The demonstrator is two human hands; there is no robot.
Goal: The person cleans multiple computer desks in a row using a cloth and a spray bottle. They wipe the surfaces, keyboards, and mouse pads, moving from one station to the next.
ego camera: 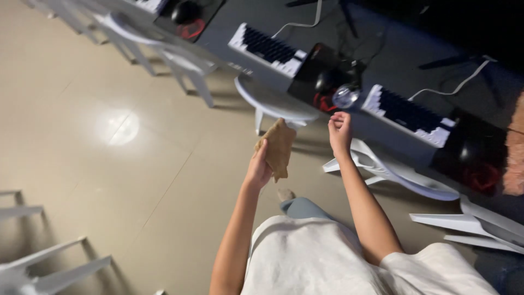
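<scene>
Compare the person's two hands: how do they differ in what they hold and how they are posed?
The left hand grips a tan cloth; the right hand holds nothing visible. The left hand is lower and wrapped around the cloth; the right hand is raised higher, fingers curled, near the desk edge. Both are bare.

Cloth (278,147): tan-brown, plain. Keyboards (267,49): black keys bordered by white keys. Mouse pads (323,71): black, red ring marking. Table (382,65): dark grey. Chairs (164,49): white plastic. Floor (98,142): beige glossy tiles, pale round light reflection. Shirt (316,257): white. Trousers (303,207): grey-blue. Cables (464,82): white.
</scene>
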